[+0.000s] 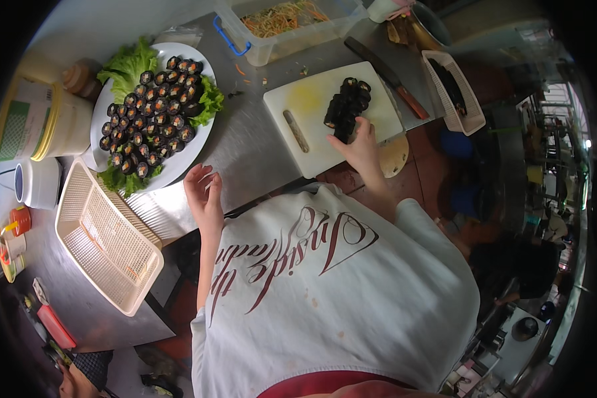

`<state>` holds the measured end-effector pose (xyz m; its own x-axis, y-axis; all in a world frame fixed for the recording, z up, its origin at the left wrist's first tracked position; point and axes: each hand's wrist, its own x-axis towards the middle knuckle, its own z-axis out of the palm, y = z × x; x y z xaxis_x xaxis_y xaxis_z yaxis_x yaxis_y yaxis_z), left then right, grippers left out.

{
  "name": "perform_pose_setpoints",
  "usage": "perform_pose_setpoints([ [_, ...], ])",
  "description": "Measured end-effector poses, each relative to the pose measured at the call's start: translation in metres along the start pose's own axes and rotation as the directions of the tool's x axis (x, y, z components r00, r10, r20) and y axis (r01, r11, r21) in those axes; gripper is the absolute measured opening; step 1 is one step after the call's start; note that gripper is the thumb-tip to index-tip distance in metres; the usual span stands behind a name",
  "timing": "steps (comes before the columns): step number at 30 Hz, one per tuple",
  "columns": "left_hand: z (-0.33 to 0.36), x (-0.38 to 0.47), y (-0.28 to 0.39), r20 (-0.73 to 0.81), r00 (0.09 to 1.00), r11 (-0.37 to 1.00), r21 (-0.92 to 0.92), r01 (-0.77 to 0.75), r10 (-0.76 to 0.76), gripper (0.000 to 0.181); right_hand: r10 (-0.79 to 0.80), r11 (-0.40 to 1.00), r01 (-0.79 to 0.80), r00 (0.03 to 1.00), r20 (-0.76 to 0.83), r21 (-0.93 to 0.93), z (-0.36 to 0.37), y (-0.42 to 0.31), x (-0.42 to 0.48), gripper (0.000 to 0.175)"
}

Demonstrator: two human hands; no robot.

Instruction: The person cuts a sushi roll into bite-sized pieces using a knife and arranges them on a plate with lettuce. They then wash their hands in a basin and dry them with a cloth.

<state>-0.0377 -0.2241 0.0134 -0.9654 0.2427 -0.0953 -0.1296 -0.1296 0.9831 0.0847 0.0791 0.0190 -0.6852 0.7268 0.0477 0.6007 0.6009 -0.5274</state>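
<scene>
My right hand (362,153) is over the near end of a cluster of cut seaweed rolls (349,102) on a white cutting board (318,149). Thumb and fingers lie on either side of the nearest pieces; how firmly they press is unclear. My left hand (205,195), empty with loosely curled fingers, hovers by the near rim of a large white oval platter (208,59). Many sliced seaweed rolls (149,107) with orange and pale fillings cover the platter, cut faces up. Lettuce leaves (134,67) frame them.
A large knife (385,69) lies beyond the board. Behind stands a clear plastic box (278,47) of shredded filling. One cream basket (465,94) holds dark rolls; another basket (104,234) sits at left beside tubs (69,122). A person's hand (69,383) shows at lower left.
</scene>
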Motion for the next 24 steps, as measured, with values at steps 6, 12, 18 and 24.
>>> perform_pose_setpoints([
  [6,0.001,0.001,-0.003,0.009,1.0,1.0,-0.012,0.018,-0.018,0.036,-0.049,0.998,0.043,0.991,-0.127,-0.05,0.016,-0.007,0.0,0.069],
  [12,0.005,0.005,-0.001,0.032,0.999,0.999,-0.022,0.027,-0.026,0.037,-0.032,0.993,0.021,0.995,-0.095,-0.117,0.013,-0.008,0.005,0.062],
  [18,0.003,0.004,-0.008,0.045,0.997,0.998,0.018,0.059,-0.06,0.037,-0.056,0.987,0.038,0.992,-0.115,-0.153,0.013,-0.012,0.001,0.051],
  [24,0.005,0.005,-0.009,0.073,0.996,0.998,0.036,0.055,-0.057,0.035,-0.147,0.989,0.144,0.981,-0.13,-0.031,0.016,0.01,0.005,0.045],
])
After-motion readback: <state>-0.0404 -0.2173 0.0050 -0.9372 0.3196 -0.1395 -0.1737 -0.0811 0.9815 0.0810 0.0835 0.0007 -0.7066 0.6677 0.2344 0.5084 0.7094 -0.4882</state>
